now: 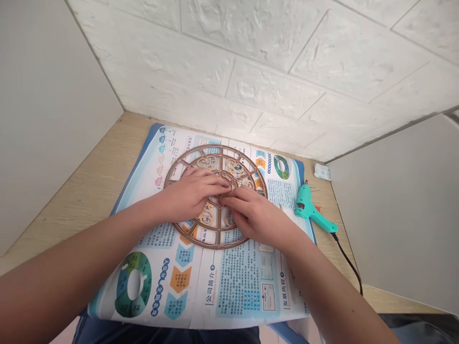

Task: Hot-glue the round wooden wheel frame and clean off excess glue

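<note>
Left hand [190, 196] and right hand [256, 217] meet on a round lattice wheel [217, 236]

At far left, a smooth grey side panel [46, 110] rises from a pale wood-grain desk [86, 200]. A glossy printed sheet [244, 286] lies on the desk, covered in dense Asian-script text, ring charts and blue and orange arrow shapes. The left hand lies with its fingers together and nearly flat across the wheel, which sits on the sheet. The wheel is a thin, bronze-brown openwork disc with concentric rings and straight spokes, its segments filled with blue and gold scrollwork. Its material is hard to judge. The right hand comes in from the other side, fingers bunched, with fingertips touching or nearly touching those of the left hand near the hub. The hands hide the centre, so whether they pinch something small there cannot be told.

Further right, a teal plastic glue gun [311, 208] lies on the desk just beside the sheet, its black cord [349, 260] running off the lower edge of the view. A small white packet [322, 172] sits in the desk's far corner, below a brick-embossed white wall [251, 71].
</note>
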The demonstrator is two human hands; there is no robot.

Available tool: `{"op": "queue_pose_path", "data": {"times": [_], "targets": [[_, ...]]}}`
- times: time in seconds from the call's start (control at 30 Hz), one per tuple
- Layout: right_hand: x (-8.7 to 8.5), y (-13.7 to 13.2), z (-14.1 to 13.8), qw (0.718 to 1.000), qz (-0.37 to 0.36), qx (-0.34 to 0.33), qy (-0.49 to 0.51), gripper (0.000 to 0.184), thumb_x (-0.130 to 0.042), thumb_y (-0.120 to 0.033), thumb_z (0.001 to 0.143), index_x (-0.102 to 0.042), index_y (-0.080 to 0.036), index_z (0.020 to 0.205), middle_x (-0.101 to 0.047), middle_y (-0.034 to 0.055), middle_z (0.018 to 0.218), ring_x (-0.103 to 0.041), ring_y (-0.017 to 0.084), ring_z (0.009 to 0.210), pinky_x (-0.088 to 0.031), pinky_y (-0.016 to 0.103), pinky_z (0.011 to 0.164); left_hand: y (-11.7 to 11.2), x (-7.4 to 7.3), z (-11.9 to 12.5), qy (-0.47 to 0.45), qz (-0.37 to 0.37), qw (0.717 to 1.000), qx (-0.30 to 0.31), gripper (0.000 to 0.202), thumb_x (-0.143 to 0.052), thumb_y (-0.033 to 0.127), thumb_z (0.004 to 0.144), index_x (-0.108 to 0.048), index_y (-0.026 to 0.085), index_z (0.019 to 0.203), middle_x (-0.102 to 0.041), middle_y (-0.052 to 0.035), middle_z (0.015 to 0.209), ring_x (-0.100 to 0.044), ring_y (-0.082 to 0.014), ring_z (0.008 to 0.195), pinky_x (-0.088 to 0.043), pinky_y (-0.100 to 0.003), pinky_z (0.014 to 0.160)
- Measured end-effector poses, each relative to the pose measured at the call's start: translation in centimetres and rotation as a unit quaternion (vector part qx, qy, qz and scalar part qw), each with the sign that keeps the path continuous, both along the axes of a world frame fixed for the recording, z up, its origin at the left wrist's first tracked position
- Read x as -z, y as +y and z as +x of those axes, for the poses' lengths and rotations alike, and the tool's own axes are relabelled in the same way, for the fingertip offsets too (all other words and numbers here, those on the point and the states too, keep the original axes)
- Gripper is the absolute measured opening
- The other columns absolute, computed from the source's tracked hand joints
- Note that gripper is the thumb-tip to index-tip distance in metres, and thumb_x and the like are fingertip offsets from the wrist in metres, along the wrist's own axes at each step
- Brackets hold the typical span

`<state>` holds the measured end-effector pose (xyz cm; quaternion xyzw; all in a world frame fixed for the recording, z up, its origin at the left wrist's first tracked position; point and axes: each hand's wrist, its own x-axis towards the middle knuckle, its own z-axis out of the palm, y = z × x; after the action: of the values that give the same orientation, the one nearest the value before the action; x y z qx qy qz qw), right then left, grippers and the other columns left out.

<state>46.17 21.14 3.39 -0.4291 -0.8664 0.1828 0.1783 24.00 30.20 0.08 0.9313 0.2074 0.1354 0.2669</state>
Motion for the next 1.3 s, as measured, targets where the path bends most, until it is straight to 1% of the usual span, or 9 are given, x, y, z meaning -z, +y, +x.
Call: {"op": "queue_pose_path", "data": {"times": [0.23,0.37,0.47,0.7,0.87,1.1,1.2,1.27,1.3], "targets": [[0.0,0.1,-0.2,1.000,0.002,0.009,-0.002,0.033,-0.046,-0.003,0.094,-0.068,-0.012,0.117,-0.069,0.0152,0.118,-0.063,0.026,0.110,-0.060,0.046,0.094,0.1,-0.1,0.0,-0.011,0.000,1.000,0.005,0.053,-0.039,0.008,0.096,-0.065,0.025,0.138,-0.066,-0.0040,0.140,-0.049,-0.0255,0.134,-0.034,-0.049,0.114],[0.0,0.0,-0.2,1.000,-0.008,0.011,-0.006,0.032,-0.046,-0.004,0.094,-0.068,-0.014,0.116,-0.069,0.0140,0.115,-0.063,0.026,0.107,-0.060,0.046,0.092,0.2,-0.2,0.0,-0.011,-0.017,1.000,0.001,0.050,-0.039,0.009,0.096,-0.065,0.023,0.137,-0.066,-0.0041,0.141,-0.050,-0.0249,0.134,-0.034,-0.049,0.116],[0.1,0.1,-0.1,1.000,-0.017,0.010,-0.011,0.033,-0.047,-0.003,0.093,-0.068,-0.014,0.117,-0.068,0.0144,0.115,-0.063,0.027,0.108,-0.059,0.047,0.093,0.1,-0.1,0.0,-0.016,-0.018,1.000,-0.003,0.048,-0.038,0.010,0.097,-0.066,0.022,0.134,-0.066,-0.0041,0.141,-0.051,-0.0246,0.135,-0.033,-0.050,0.117],[0.2,0.1,-0.2,1.000,-0.013,0.007,-0.019,0.035,-0.047,-0.003,0.092,-0.068,-0.012,0.119,-0.067,0.0154,0.117,-0.062,0.028,0.111,-0.058,0.048,0.096,0.0,0.3,-0.1,-0.023,-0.004,1.000,-0.003,0.050,-0.038,0.007,0.094,-0.068,0.023,0.130,-0.065,-0.0036,0.142,-0.051,-0.0245,0.135,-0.033,-0.050,0.117],[0.2,0.1,-0.2,1.000,-0.013,0.007,-0.020,0.035,-0.046,-0.004,0.092,-0.068,-0.011,0.119,-0.067,0.0153,0.114,-0.061,0.027,0.108,-0.058,0.048,0.095,0.1,0.3,0.0,-0.033,-0.001,0.999,-0.004,0.045,-0.037,0.011,0.098,-0.068,0.019,0.129,-0.066,-0.0058,0.140,-0.052,-0.0247,0.134,-0.035,-0.049,0.117],[0.0,0.1,-0.4,0.999,-0.011,0.014,-0.030,0.035,-0.046,-0.004,0.093,-0.068,-0.014,0.117,-0.069,0.0148,0.114,-0.062,0.027,0.107,-0.058,0.047,0.094,0.1,0.2,0.0,-0.033,0.002,0.999,-0.004,0.043,-0.037,0.013,0.099,-0.068,0.019,0.128,-0.067,-0.0064,0.139,-0.053,-0.0251,0.133,-0.036,-0.049,0.115],[-0.3,0.0,0.0,0.999,0.008,0.008,-0.034,0.034,-0.046,-0.005,0.094,-0.068,-0.012,0.119,-0.071,0.0142,0.108,-0.065,0.026,0.101,-0.059,0.044,0.087,0.1,0.1,0.0,-0.019,-0.002,1.000,-0.002,0.045,-0.037,0.012,0.098,-0.069,0.019,0.129,-0.066,-0.0061,0.140,-0.051,-0.0262,0.134,-0.035,-0.051,0.115],[-1.2,-0.2,0.4,0.999,0.038,0.011,-0.030,0.031,-0.047,-0.007,0.097,-0.068,-0.011,0.120,-0.072,0.0119,0.096,-0.067,0.024,0.090,-0.059,0.040,0.077,0.2,0.0,0.0,-0.010,-0.005,1.000,-0.001,0.047,-0.038,0.010,0.097,-0.068,0.021,0.131,-0.066,-0.0046,0.141,-0.050,-0.0262,0.136,-0.034,-0.051,0.115],[-1.9,-0.4,0.5,0.998,0.057,0.018,-0.022,0.029,-0.048,-0.009,0.098,-0.068,-0.012,0.118,-0.071,0.0105,0.091,-0.067,0.023,0.083,-0.058,0.038,0.071,0.2,0.0,-0.1,-0.007,-0.006,1.000,-0.002,0.048,-0.037,0.010,0.097,-0.068,0.022,0.131,-0.066,-0.0040,0.142,-0.050,-0.0259,0.136,-0.034,-0.051,0.116]]}}
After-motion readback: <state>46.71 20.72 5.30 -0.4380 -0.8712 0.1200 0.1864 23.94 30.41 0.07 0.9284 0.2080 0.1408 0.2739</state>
